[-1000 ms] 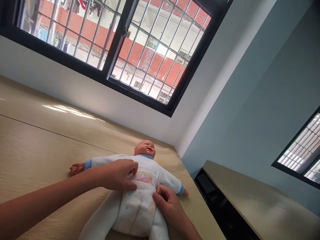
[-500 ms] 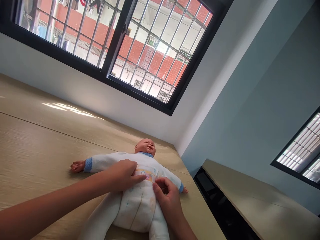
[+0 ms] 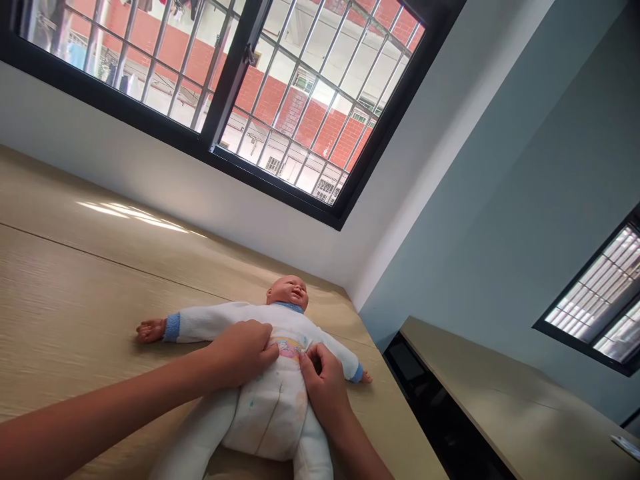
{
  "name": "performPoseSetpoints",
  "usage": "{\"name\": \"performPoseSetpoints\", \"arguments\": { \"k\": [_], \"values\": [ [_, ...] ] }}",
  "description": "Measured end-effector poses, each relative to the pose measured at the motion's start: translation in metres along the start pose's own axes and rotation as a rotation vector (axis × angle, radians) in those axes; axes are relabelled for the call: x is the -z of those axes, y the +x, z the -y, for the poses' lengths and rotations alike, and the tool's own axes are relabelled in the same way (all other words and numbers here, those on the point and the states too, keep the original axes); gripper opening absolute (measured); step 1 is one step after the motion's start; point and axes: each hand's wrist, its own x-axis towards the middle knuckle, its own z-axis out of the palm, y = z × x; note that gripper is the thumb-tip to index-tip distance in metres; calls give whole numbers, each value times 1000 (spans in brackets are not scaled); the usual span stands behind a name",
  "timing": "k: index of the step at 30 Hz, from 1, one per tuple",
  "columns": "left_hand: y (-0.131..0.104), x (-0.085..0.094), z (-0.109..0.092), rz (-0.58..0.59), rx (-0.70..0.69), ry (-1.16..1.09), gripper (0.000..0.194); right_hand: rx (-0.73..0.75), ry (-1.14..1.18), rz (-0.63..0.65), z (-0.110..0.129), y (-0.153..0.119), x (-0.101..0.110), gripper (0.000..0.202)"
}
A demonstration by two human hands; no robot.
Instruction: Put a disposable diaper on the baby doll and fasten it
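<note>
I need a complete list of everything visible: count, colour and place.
Bald baby doll: one, white suit with blue cuffs, face-up on table.
Printed diaper: one, white, around doll's hips.
Wood-grain table: one, tan, beneath doll.
Black-framed barred windows: two, larger upper left, smaller right edge.
Tan-topped counter: one, black front, lower right.
Small flat object: one, pale, on counter, unidentifiable.
Walls: two, white and blue-grey, beyond table.
Brick-faced building: one, red and white, outside larger window.
Left hand: one, bare, at doll's waist, picture left.
Right hand: one, bare, at doll's waist, picture right.
</note>
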Motion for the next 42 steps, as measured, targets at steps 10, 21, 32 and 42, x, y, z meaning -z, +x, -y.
{"name": "performPoseSetpoints", "arguments": {
  "k": [10,21,32,42],
  "values": [
    [-5,3,1,-12,-46,6,33,87,-3,0,6,-2,2,22],
    [-5,33,12,299,-91,-232,62,68,114,240,8,-11,26,38],
    [-16,34,1,321,-120,-108,84,-41,0,247,34,-22,26,53],
    [-13,38,15,346,-159,-197,73,-60,148,216,14,-18,27,39]
  ]
}}
